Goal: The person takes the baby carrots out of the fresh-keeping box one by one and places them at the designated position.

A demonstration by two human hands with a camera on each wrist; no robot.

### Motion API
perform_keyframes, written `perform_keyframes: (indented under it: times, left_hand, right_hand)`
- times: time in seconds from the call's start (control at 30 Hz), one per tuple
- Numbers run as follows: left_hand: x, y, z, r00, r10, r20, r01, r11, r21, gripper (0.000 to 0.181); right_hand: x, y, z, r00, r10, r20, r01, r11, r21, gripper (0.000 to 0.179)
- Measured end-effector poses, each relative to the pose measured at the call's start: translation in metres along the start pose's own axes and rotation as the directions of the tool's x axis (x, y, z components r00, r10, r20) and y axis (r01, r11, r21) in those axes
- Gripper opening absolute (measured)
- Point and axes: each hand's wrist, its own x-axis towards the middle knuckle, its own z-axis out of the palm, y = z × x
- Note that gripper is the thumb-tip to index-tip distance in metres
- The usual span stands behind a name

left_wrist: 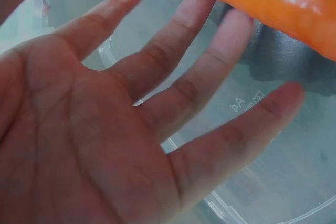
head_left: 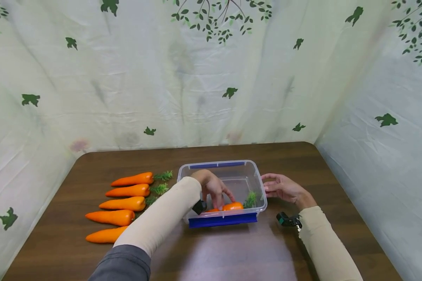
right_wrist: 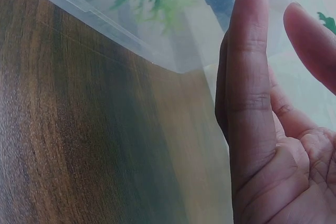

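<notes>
A clear plastic container with blue clips sits on the table. My left hand reaches inside it, fingers spread and fairly straight. In the left wrist view, some fingertips reach the edge of an orange carrot; whether they press on it, I cannot tell. That carrot, with a green leafy top, lies along the container's near wall. My right hand is by the container's right wall, fingers extended and slightly bent. It grips nothing, and its fingertips touch or nearly touch the wall.
Several carrots with green tops lie in a column on the left of the brown wooden table, tips pointing left. My left sleeve passes over the nearest ones. A patterned curtain hangs behind the table and at both sides.
</notes>
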Motion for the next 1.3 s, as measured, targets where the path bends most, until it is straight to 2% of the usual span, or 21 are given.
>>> perform_keyframes:
  times: [0.2,0.47,0.57,0.77,0.9,1.03,1.17,1.3]
  left_hand:
    - [-0.003,-0.002,-0.002,0.999,0.006,0.050,-0.002,0.997,-0.080,0.060]
    - [-0.004,-0.003,-0.004,0.998,0.009,0.061,-0.004,0.996,-0.087,0.060]
    - [-0.004,-0.001,-0.003,0.997,0.006,0.073,0.000,0.997,-0.083,0.060]
    - [-0.003,-0.001,-0.001,0.997,0.008,0.079,-0.007,1.000,-0.015,0.059]
    - [-0.005,0.000,0.000,0.997,0.015,0.071,-0.013,1.000,-0.029,0.059]
    - [-0.007,-0.002,0.001,0.998,0.025,0.061,-0.021,0.998,-0.058,0.065]
    - [-0.010,-0.002,0.001,0.999,0.033,0.005,-0.033,0.999,-0.036,0.074]
    - [-0.014,-0.001,0.000,0.995,0.073,-0.061,-0.074,0.997,-0.012,0.074]
  right_hand:
    - [0.001,-0.001,0.003,1.000,0.006,-0.014,-0.006,1.000,0.013,0.030]
    - [0.000,-0.002,0.004,1.000,-0.001,-0.022,0.001,1.000,0.014,0.028]
    - [0.000,-0.003,0.006,1.000,0.003,-0.029,-0.002,1.000,0.018,0.028]
    - [0.000,-0.003,0.007,1.000,-0.009,-0.009,0.009,1.000,0.015,0.029]
    - [0.000,-0.004,0.008,1.000,-0.009,0.004,0.009,1.000,0.012,0.029]
    - [0.000,-0.004,0.008,1.000,0.009,-0.019,-0.009,1.000,0.009,0.030]
    - [0.000,-0.004,0.006,1.000,0.017,-0.027,-0.017,1.000,0.013,0.030]
    - [0.000,-0.004,0.004,1.000,0.020,-0.016,-0.020,1.000,0.005,0.030]
